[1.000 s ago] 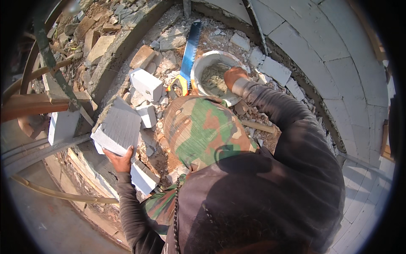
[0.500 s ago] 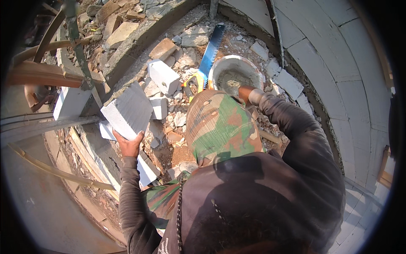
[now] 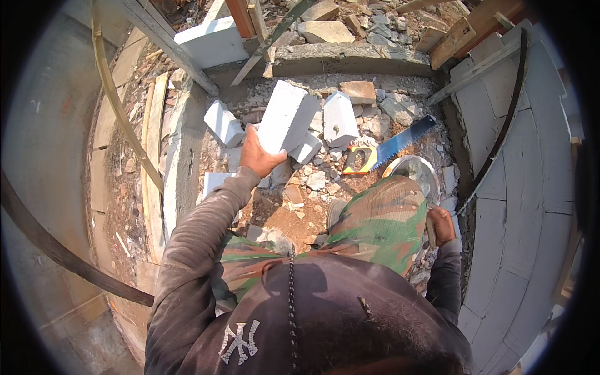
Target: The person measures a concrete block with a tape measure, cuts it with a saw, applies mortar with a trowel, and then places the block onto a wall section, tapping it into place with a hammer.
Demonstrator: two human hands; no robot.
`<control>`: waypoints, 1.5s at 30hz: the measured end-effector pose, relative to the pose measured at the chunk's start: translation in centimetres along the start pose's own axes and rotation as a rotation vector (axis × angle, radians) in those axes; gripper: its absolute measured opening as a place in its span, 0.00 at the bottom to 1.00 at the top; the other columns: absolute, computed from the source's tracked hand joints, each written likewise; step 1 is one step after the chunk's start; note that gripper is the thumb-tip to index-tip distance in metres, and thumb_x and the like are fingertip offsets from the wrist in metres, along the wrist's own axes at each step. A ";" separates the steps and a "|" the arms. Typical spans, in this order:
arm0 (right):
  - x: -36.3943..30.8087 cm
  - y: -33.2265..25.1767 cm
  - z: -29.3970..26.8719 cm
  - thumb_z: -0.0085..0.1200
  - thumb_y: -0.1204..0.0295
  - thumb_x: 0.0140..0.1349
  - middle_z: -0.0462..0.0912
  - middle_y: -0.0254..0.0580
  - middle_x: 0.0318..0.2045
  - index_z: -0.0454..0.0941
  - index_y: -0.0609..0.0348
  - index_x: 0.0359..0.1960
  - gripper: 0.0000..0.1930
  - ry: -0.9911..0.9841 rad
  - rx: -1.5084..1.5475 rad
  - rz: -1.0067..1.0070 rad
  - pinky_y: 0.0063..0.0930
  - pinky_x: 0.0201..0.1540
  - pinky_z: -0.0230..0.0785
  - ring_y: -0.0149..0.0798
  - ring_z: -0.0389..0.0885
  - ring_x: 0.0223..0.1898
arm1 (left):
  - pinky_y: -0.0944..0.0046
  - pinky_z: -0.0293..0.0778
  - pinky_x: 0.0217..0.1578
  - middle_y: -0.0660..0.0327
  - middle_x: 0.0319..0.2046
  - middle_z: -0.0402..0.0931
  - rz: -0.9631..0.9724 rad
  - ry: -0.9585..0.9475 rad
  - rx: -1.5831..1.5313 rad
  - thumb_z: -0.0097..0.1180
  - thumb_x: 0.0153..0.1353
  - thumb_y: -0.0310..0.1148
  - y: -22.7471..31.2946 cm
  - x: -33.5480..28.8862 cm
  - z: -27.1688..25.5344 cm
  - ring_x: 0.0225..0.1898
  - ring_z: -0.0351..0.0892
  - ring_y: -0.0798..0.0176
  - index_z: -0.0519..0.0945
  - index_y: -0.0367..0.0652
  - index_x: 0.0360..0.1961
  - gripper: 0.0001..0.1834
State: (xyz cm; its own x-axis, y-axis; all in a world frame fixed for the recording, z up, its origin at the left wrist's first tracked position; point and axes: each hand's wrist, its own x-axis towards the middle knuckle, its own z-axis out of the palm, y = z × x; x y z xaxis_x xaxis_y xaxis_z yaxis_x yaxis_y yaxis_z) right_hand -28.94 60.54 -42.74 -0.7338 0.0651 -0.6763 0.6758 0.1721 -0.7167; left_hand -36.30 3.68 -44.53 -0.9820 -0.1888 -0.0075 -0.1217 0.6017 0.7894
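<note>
My left hand (image 3: 261, 155) grips the lower end of a white lightweight concrete block (image 3: 282, 117), thumb on one side and fingers on the other. The block is tilted up over the rubble. My right hand (image 3: 441, 225) is closed beside my right knee, just below the mortar bucket (image 3: 431, 178). A short brown handle-like piece (image 3: 431, 234) shows against its fingers; what the hand holds is mostly hidden. My camouflage-clad knee covers part of the bucket. A handsaw (image 3: 390, 145) with a blue blade and yellow handle lies beyond the bucket.
More white blocks (image 3: 340, 119) lie on the broken stones around the held one. A low concrete beam (image 3: 356, 59) runs across the far side. A pale block wall (image 3: 509, 206) stands at right. Wooden strips (image 3: 154, 156) and a bent pole (image 3: 115, 94) are at left.
The view has swung left. My right hand has come out of the bucket and down beside my knee. My left hand still holds the block, now raised and turned more upright.
</note>
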 end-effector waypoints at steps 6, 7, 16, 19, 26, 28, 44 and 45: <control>3.9 -10.9 6.8 0.57 0.66 0.69 0.86 0.37 0.41 0.81 0.66 0.59 0.21 -0.259 -0.204 -0.616 0.24 0.45 0.74 0.28 0.81 0.40 | 0.55 0.77 0.54 0.49 0.49 0.79 0.026 0.245 -0.185 0.77 0.48 0.36 0.6 0.0 3.1 0.51 0.81 0.53 0.69 0.38 0.58 0.39; 5.1 -12.4 8.7 0.58 0.68 0.68 0.86 0.38 0.41 0.81 0.67 0.58 0.20 -0.278 -0.198 -0.528 0.26 0.48 0.74 0.29 0.81 0.43 | 0.56 0.77 0.54 0.49 0.49 0.80 -0.014 0.285 -0.254 0.78 0.48 0.36 0.6 0.0 3.7 0.50 0.82 0.54 0.69 0.38 0.58 0.38; 15.9 -14.9 26.0 0.68 0.77 0.60 0.75 0.53 0.45 0.74 0.60 0.56 0.23 -0.069 -0.595 -1.482 0.44 0.51 0.73 0.58 0.77 0.47 | 0.55 0.77 0.53 0.49 0.47 0.79 0.019 0.417 -0.160 0.79 0.47 0.36 -0.5 1.0 5.2 0.50 0.82 0.54 0.70 0.38 0.56 0.39; 18.8 -13.4 28.0 0.68 0.76 0.61 0.74 0.55 0.45 0.74 0.61 0.55 0.21 -0.027 -0.675 -1.480 0.47 0.48 0.72 0.60 0.77 0.45 | 0.54 0.77 0.54 0.49 0.48 0.79 -0.008 0.420 -0.141 0.79 0.46 0.37 -0.5 1.1 5.4 0.50 0.81 0.52 0.70 0.38 0.56 0.39; 15.0 -11.0 22.9 0.62 0.69 0.67 0.77 0.59 0.47 0.76 0.61 0.58 0.20 -0.129 -0.861 -1.161 0.52 0.49 0.73 0.66 0.78 0.48 | 0.43 0.69 0.60 0.44 0.51 0.74 -0.039 0.356 -0.186 0.78 0.43 0.43 -0.7 1.2 5.3 0.57 0.70 0.40 0.67 0.39 0.59 0.46; 13.2 -13.5 22.1 0.62 0.67 0.68 0.78 0.58 0.46 0.76 0.61 0.58 0.20 -0.087 -0.874 -1.280 0.52 0.47 0.74 0.66 0.79 0.46 | 0.43 0.69 0.60 0.44 0.51 0.73 -0.056 0.337 -0.185 0.78 0.43 0.43 -0.8 1.2 5.4 0.57 0.69 0.39 0.66 0.38 0.60 0.47; 11.3 -17.2 24.5 0.61 0.69 0.66 0.76 0.50 0.40 0.76 0.56 0.56 0.18 -0.244 -1.228 -1.335 0.50 0.44 0.75 0.58 0.80 0.44 | 0.43 0.69 0.59 0.43 0.50 0.73 -0.009 0.423 -0.114 0.77 0.40 0.40 -1.1 1.5 6.3 0.56 0.71 0.38 0.68 0.38 0.57 0.44; 11.6 -17.2 24.1 0.61 0.70 0.65 0.76 0.49 0.40 0.76 0.55 0.55 0.17 -0.226 -1.258 -1.350 0.50 0.45 0.75 0.57 0.80 0.45 | 0.43 0.67 0.62 0.42 0.52 0.71 -0.036 0.379 -0.125 0.77 0.40 0.42 -1.3 1.5 6.3 0.58 0.68 0.37 0.66 0.36 0.59 0.47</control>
State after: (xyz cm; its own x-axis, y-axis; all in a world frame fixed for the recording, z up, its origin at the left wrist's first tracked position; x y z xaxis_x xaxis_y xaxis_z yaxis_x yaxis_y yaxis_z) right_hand -47.43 34.62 -42.39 -0.5699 -0.8167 0.0907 -0.8051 0.5328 -0.2607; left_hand -38.50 7.49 -49.38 -0.8516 -0.4952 0.1720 -0.1137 0.4948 0.8615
